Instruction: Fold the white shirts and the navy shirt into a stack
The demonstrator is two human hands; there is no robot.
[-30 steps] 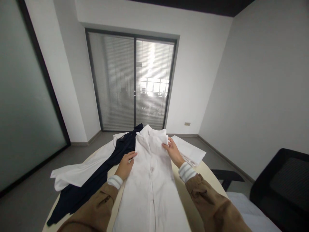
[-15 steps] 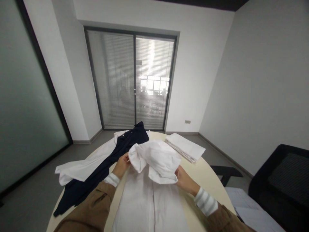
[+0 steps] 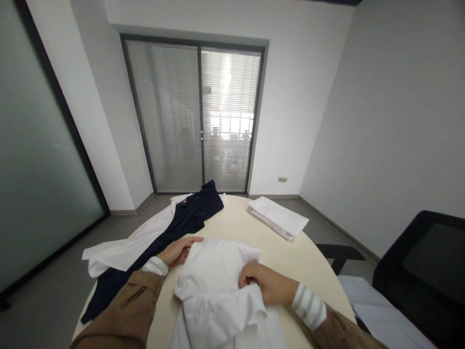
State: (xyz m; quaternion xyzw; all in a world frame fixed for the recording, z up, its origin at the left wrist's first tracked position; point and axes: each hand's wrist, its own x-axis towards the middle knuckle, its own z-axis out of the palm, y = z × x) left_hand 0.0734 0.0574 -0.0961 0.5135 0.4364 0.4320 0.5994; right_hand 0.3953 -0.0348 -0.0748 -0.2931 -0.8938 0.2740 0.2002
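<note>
A white shirt (image 3: 218, 271) lies on the table in front of me, its upper part folded over towards me in loose layers. At the far left corner of the fold, my left hand (image 3: 179, 249) touches the cloth with its fingers stretched out. My right hand (image 3: 267, 281) is closed, its curled fingers pinching the shirt at the right side of the fold. The cloth hides some of the fingertips on both hands.
On the round cream table (image 3: 232, 220), a navy garment (image 3: 189, 213) and a white garment (image 3: 123, 254) lie to the left. Folded white cloth (image 3: 278, 215) sits at the far right. Beyond the right edge stands a black chair (image 3: 425, 271) with white papers or cloth (image 3: 381, 310).
The far part of the shirt has come down towards me and now lies folded over the rest. My right hand has moved slightly left and nearer; my left hand has shifted slightly left.
</note>
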